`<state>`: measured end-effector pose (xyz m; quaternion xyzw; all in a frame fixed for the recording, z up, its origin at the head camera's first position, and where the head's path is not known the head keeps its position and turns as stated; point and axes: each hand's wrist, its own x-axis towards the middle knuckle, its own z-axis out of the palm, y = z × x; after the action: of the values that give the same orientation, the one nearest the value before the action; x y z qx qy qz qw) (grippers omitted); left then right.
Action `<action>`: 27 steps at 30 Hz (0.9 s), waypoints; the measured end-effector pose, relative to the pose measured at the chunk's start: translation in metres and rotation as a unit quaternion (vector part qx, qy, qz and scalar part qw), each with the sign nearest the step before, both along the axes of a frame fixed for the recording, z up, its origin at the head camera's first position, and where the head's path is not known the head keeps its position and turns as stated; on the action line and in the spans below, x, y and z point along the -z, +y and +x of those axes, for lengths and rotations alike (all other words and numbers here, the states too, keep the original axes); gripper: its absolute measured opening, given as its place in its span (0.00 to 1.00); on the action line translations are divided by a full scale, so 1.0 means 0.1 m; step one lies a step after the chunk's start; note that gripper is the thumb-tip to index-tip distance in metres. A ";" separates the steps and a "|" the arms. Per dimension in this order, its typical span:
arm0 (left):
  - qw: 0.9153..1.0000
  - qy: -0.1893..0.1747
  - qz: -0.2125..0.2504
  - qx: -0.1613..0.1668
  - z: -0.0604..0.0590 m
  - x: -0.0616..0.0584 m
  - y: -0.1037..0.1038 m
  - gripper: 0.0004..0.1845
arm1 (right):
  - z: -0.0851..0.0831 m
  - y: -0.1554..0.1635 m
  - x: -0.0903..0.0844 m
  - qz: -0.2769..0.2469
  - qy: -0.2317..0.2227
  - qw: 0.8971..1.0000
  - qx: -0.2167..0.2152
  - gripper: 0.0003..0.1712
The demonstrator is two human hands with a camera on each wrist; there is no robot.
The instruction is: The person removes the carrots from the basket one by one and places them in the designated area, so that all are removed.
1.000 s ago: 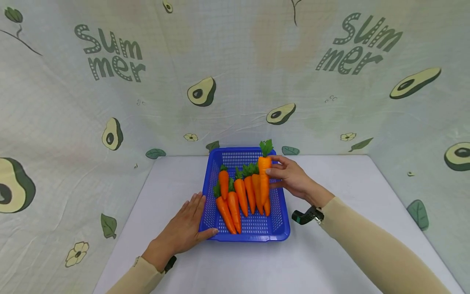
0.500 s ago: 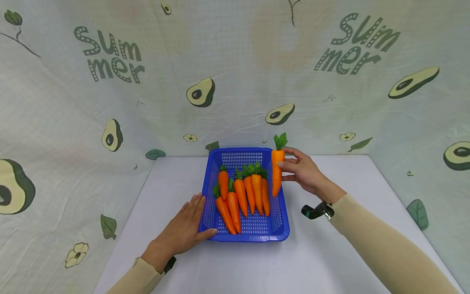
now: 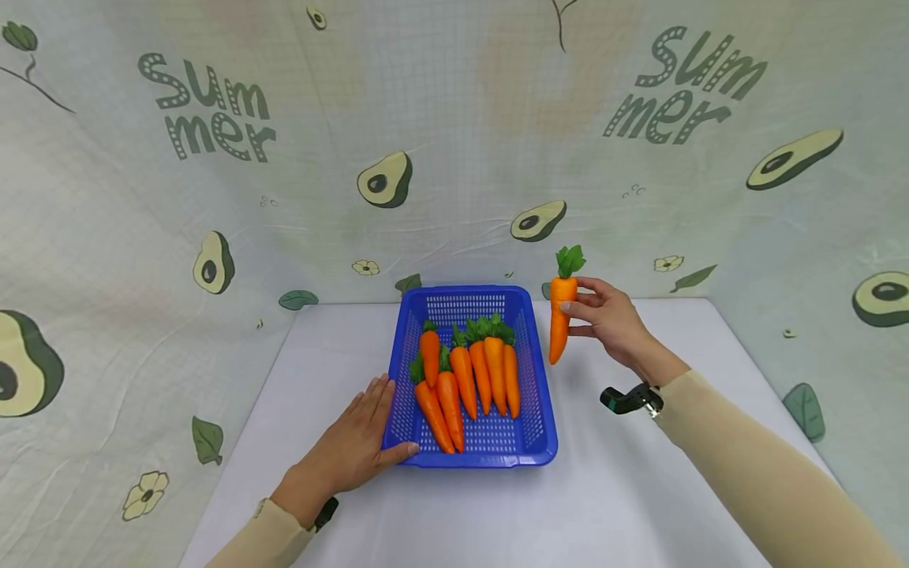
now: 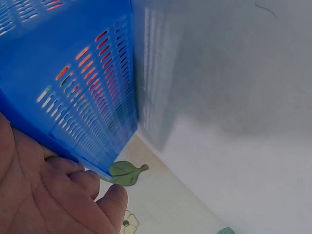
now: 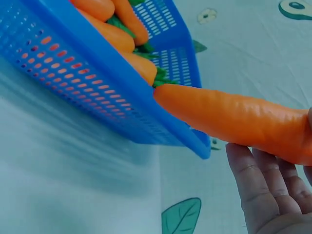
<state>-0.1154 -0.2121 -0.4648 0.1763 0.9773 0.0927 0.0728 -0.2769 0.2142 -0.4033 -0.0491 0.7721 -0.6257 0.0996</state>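
A blue plastic basket (image 3: 541, 394) with slotted walls stands on the table, and several orange carrots (image 3: 495, 375) with green tops lie in it. My left hand (image 3: 351, 442) rests along the basket's left rim, fingers straight and thumb at the front corner; the left wrist view shows its fingers (image 4: 85, 183) against the outside of the rim. Beyond the right rim, my right hand (image 3: 614, 319) pinches another carrot (image 3: 561, 312) between thumb and fingers, leafy top up and tip down. In the right wrist view that carrot (image 5: 234, 117) overlaps the basket's rim.
The white table (image 3: 639, 489) reaches back to a cloth backdrop (image 3: 454, 118) printed with avocados, leaves and lettering. Its side folds flank the table left and right. A dark band (image 3: 632, 398) sits on the right wrist, another (image 3: 327, 511) on the left.
My right hand has carried the carrot up and to the right, from over the basket to beyond its right rim. The left hand stays on the left rim.
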 end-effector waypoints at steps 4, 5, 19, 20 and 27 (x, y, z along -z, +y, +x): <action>1.000 -0.004 -0.002 -0.002 0.00 0.00 0.00 0.62 | -0.03 0.05 0.01 0.009 -0.001 1.000 0.007 0.42; 1.000 -0.004 -0.002 -0.003 0.00 0.00 0.00 0.62 | -0.03 0.06 0.02 0.009 -0.001 1.000 0.007 0.42; 1.000 0.009 -0.007 0.009 -0.01 0.00 0.00 0.61 | -0.16 0.19 0.15 0.023 -0.027 0.999 0.022 0.42; 1.000 0.010 -0.009 0.011 -0.01 0.00 -0.01 0.61 | -0.18 0.20 0.19 0.025 -0.033 0.999 0.024 0.43; 1.000 0.014 -0.021 0.013 -0.01 -0.01 -0.02 0.63 | -0.31 0.26 0.47 0.045 -0.084 0.995 0.040 0.45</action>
<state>-0.1168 -0.2138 -0.4640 0.1883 0.9776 0.0689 0.0641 -0.3078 0.2398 -0.4505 0.0394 0.7898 -0.5956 0.1415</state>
